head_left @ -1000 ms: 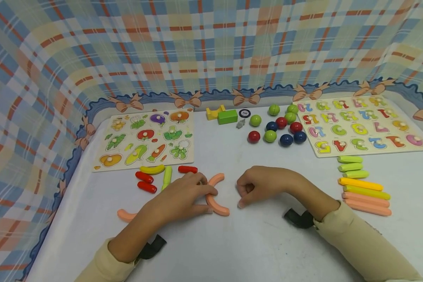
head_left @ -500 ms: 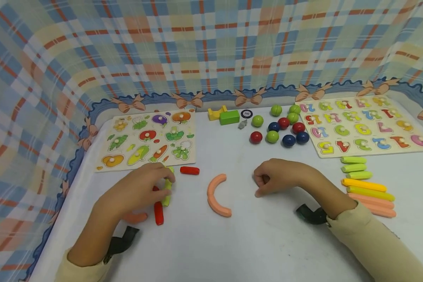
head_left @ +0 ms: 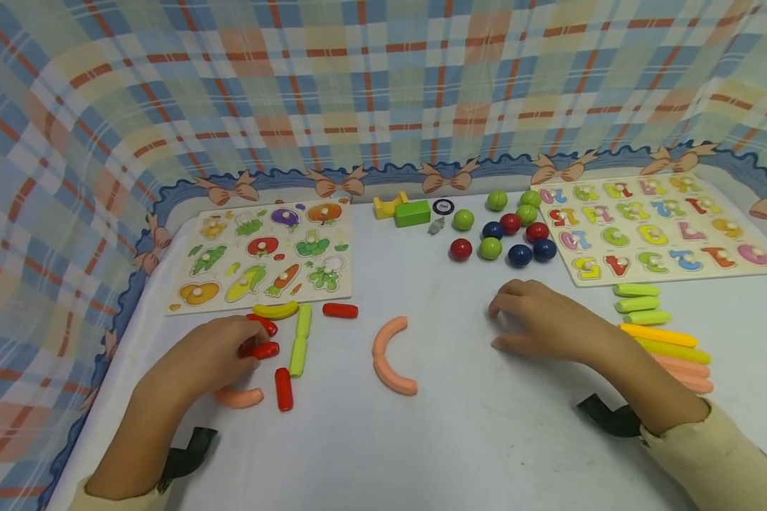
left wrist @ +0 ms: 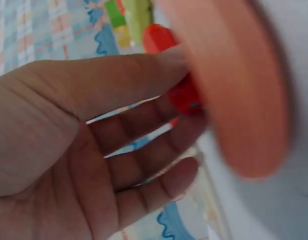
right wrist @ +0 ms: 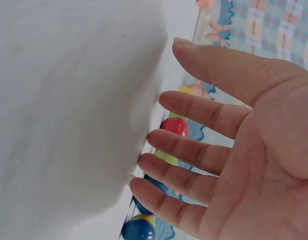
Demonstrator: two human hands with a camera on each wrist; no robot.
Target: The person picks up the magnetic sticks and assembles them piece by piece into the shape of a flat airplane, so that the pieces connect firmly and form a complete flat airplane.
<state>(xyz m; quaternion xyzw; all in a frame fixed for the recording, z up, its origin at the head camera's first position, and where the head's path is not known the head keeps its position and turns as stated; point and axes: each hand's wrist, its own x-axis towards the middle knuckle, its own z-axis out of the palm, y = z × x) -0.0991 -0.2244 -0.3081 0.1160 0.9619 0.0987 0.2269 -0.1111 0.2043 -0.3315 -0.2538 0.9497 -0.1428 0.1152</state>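
My left hand is at the left of the table, thumb and fingertips pinching a short red stick. Another red stick lies just beyond it, and a third red stick sits nearer the front. Below the left hand, a curved pink piece is partly covered by it; it looms large in the left wrist view. Two curved pink pieces meet end to end as an arc mid-table. Over bare white cloth, my right hand holds nothing, its fingers spread loosely in the right wrist view.
Light green sticks in line, a yellow curved piece and a red stick lie near the vegetable puzzle board. Coloured balls and a number board stand at the back right, with sticks below.
My left hand has let go of the pink arc, moved left over the green sticks and taken hold of a red stick. My right hand has drifted right, its fingers loosening.
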